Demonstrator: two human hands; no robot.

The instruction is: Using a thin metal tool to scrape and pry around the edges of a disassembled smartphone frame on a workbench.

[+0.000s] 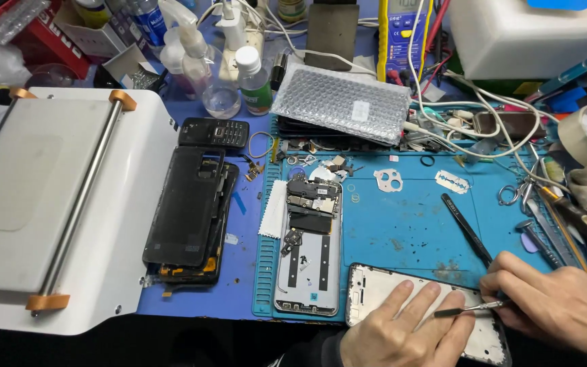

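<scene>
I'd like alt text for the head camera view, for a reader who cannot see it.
A left hand presses flat on a pale phone frame on a blue work mat, while the right hand works a thin metal tool across it. A disassembled grey phone lies beside it.

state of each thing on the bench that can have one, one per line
phone frame: flat, pinned by left hand
metal tool: in right hand, tip on frame
grey phone: back off, boards exposed
black phone: opened, cover loose on top
spray bottle: upright, capped
multimeter: upright; display unreadable
tweezers: lying unused
</scene>
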